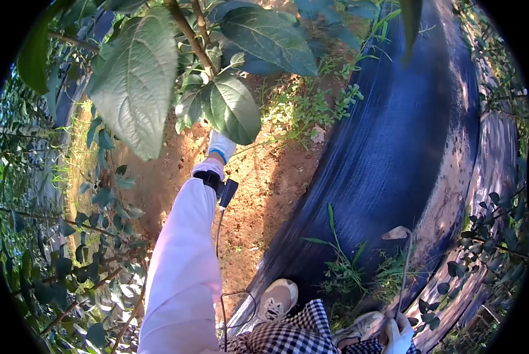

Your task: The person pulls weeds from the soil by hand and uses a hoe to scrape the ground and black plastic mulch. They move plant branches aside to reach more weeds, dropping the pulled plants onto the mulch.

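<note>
- The left hand (222,146), in a white glove with a blue edge, is stretched out at arm's length, apparently because the leafy branch (192,40) stands well ahead of the body.
- That branch rises at the top of the view, its lower leaves hanging over the glove. One broad leaf (232,110) overlaps the fingertips' side, so I cannot tell whether the left fingers are spread, narrow or touching the stem.
- The right hand (397,335), also in pale covering, sits low and close to the body. Its fingers appear closed around the lower end of a thin rod (405,268), which points up and away, perhaps so its length stays clear of the legs.
- A pale flat piece (396,233) lies at the rod's far end; whether it is joined on is unclear.
- A black strap (207,177) circles the left wrist, presumably to secure the small black box (228,193). Its cable (218,230) runs back beside the sleeve (185,253), likely to avoid snagging.
- One shoe (278,300) rests at the edge of the black sheet (382,135), probably for footing beside the bare soil (247,218).
- The sheet follows the row, seemingly as ground cover.
</note>
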A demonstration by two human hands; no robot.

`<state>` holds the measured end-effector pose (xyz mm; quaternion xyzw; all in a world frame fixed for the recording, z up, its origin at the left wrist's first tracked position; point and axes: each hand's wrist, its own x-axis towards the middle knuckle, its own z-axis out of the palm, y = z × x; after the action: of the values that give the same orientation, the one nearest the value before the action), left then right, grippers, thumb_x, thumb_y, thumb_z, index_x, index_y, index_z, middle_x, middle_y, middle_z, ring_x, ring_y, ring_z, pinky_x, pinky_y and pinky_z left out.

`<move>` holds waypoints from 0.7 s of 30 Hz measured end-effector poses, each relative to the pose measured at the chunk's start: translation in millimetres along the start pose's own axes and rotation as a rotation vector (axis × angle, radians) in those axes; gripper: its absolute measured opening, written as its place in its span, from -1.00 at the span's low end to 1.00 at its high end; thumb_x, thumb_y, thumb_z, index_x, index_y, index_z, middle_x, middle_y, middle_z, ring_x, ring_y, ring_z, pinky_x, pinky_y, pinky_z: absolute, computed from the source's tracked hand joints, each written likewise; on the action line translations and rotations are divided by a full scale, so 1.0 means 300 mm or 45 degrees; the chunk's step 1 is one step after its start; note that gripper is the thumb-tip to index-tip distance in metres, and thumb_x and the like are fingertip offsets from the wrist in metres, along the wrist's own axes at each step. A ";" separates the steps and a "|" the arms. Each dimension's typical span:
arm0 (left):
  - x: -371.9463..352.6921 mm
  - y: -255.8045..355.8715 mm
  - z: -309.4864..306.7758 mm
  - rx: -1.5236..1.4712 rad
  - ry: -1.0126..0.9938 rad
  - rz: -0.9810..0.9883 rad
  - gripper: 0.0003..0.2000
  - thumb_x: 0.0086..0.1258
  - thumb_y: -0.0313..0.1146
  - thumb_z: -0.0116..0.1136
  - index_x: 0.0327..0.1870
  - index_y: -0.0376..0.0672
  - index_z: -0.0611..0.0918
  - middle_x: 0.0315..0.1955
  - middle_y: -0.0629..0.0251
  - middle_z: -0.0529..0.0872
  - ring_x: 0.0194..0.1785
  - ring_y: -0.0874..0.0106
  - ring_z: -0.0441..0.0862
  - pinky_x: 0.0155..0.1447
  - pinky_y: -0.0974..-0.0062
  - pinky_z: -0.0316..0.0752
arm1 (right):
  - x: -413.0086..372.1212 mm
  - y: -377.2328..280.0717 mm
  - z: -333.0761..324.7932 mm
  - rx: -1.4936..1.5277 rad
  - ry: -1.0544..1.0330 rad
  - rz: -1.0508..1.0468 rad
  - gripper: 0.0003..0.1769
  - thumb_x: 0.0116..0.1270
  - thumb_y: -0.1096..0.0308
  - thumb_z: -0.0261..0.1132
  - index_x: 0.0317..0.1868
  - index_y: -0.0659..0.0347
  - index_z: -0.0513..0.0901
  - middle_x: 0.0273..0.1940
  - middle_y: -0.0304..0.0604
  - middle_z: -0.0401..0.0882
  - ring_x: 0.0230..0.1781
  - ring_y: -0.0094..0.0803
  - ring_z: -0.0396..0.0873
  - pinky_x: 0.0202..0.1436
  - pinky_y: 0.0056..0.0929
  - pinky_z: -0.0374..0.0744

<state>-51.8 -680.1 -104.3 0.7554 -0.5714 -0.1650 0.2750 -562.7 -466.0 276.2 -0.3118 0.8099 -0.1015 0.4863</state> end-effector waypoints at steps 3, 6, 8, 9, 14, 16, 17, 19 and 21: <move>0.025 -0.008 0.089 -0.073 0.112 0.099 -0.57 0.13 -0.42 0.34 0.07 -0.09 0.56 -0.06 0.15 0.60 -0.03 0.18 0.56 0.09 0.30 0.48 | -0.006 -0.024 0.007 -0.070 0.032 -0.067 -0.58 0.43 0.29 0.14 0.17 0.41 0.51 -0.30 -0.35 0.52 -0.42 -0.67 0.32 -0.39 -0.68 0.31; 0.083 0.120 0.087 -0.285 -0.086 -0.311 -0.54 0.11 -0.40 0.35 0.11 0.01 0.56 -0.06 0.07 0.60 -0.02 0.16 0.59 0.10 0.34 0.50 | -0.006 -0.017 0.002 0.048 -0.038 0.062 -0.62 0.41 0.33 0.13 0.13 0.40 0.56 -0.27 -0.35 0.54 -0.38 -0.67 0.35 -0.36 -0.68 0.33; 0.108 0.092 0.146 -0.549 -0.031 -0.426 -0.69 0.21 -0.41 0.27 0.00 -0.04 0.61 -0.18 0.10 0.66 -0.12 0.25 0.62 0.03 0.42 0.51 | -0.006 -0.030 0.012 0.073 -0.047 0.087 -0.62 0.41 0.33 0.14 0.13 0.39 0.56 -0.29 -0.37 0.54 -0.40 -0.68 0.34 -0.38 -0.68 0.31; 0.098 -0.005 0.204 -0.052 0.081 -0.075 -0.75 0.24 -0.42 0.24 -0.04 -0.08 0.62 -0.22 0.13 0.68 -0.16 0.30 0.62 -0.01 0.46 0.51 | -0.005 -0.035 0.015 0.087 -0.049 0.092 -0.62 0.41 0.34 0.14 0.13 0.39 0.56 -0.30 -0.38 0.54 -0.40 -0.69 0.33 -0.39 -0.69 0.31; 0.115 -0.350 0.305 0.335 0.131 0.074 -0.66 0.26 -0.39 0.25 0.07 -0.19 0.56 -0.17 0.14 0.69 -0.14 0.31 0.62 0.03 0.43 0.48 | -0.020 -0.058 0.028 0.201 0.021 0.169 -0.64 0.41 0.34 0.13 0.13 0.35 0.57 -0.39 -0.42 0.52 -0.50 -0.69 0.31 -0.47 -0.66 0.27; 0.096 -0.416 0.287 0.287 0.098 -0.051 -0.57 0.25 -0.38 0.27 0.15 -0.21 0.53 -0.13 0.13 0.69 -0.10 0.29 0.61 0.07 0.40 0.47 | -0.018 -0.058 0.027 0.086 0.007 0.060 -0.64 0.41 0.34 0.13 0.13 0.33 0.57 -0.40 -0.41 0.53 -0.51 -0.68 0.30 -0.48 -0.64 0.27; 0.113 -0.211 0.195 0.234 0.151 -0.072 -0.50 0.21 -0.34 0.30 0.21 -0.18 0.50 -0.09 0.10 0.68 -0.06 0.23 0.61 0.12 0.35 0.45 | -0.018 -0.056 0.027 0.038 0.010 0.005 -0.64 0.42 0.34 0.13 0.14 0.33 0.57 -0.40 -0.41 0.53 -0.51 -0.68 0.30 -0.48 -0.63 0.27; 0.118 0.059 0.058 0.260 0.196 -0.028 -0.50 0.18 -0.28 0.32 0.19 -0.11 0.53 -0.05 0.05 0.66 0.01 0.12 0.60 0.14 0.25 0.44 | -0.031 -0.076 0.010 0.027 -0.008 0.083 -0.63 0.42 0.32 0.12 0.14 0.33 0.57 -0.32 -0.30 0.56 -0.43 -0.63 0.36 -0.38 -0.62 0.36; 0.117 0.085 0.039 0.298 0.157 0.070 -0.62 0.19 -0.26 0.29 0.05 -0.09 0.60 -0.10 0.04 0.66 0.00 0.08 0.61 0.11 0.21 0.46 | -0.052 -0.114 0.002 0.056 0.028 0.140 -0.63 0.43 0.31 0.12 0.14 0.34 0.56 -0.28 -0.25 0.56 -0.37 -0.60 0.39 -0.31 -0.61 0.40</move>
<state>-67.7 -721.1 -95.8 0.7752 -0.5892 -0.0430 0.2237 -543.2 -483.2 303.2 -0.2548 0.8288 -0.0959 0.4889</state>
